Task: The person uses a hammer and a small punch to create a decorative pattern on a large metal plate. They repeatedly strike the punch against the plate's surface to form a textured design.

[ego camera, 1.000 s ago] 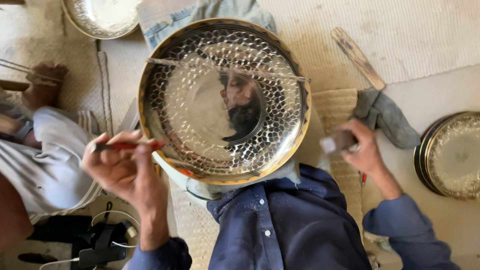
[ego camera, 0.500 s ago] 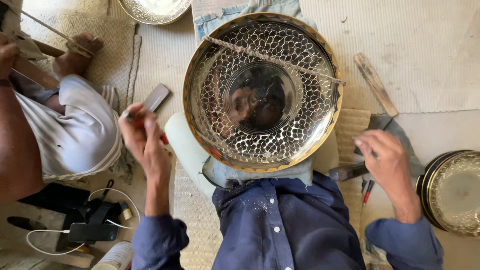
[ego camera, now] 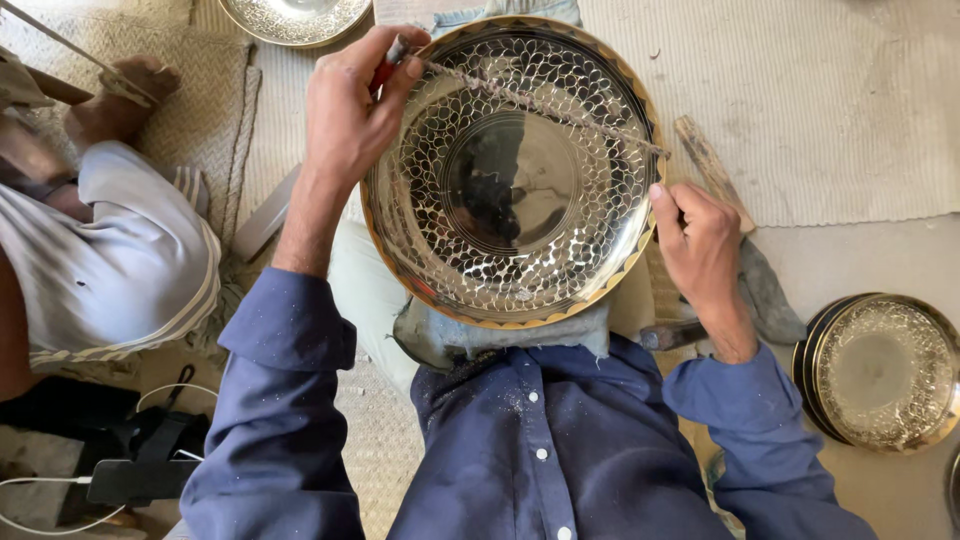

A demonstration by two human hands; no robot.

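The large round metal plate [ego camera: 510, 170] rests on your lap, on a pale cloth [ego camera: 500, 335] spread over your knees, its shiny face up. Its flat centre is plain and mirror-like; the wide band around it is covered in a scale-like chased pattern, and the rim is brass-coloured. A thin twisted cord [ego camera: 545, 108] runs across its upper part from the upper left rim towards the right rim.

Your left hand [ego camera: 350, 110] sits over the plate's upper left rim, fingers closed around a small tool with a red handle [ego camera: 385, 65], whose dark metal tip points at the edge. Your right hand [ego camera: 705, 250] presses against the right rim, fingers curled and thumb along the edge; it steadies the plate and grips nothing else that shows.

Just beyond that hand lies a wooden stick [ego camera: 710, 165] on the mat, with a grey rag [ego camera: 770, 295] beside it. Further right, a stack of similar patterned plates [ego camera: 880, 370] stands on the floor. Another plate [ego camera: 295, 18] shows at the top edge. At the left sits another person in a pale striped shirt [ego camera: 120, 270], and near the bottom left a phone [ego camera: 135, 480] with a white cable lies on the floor.
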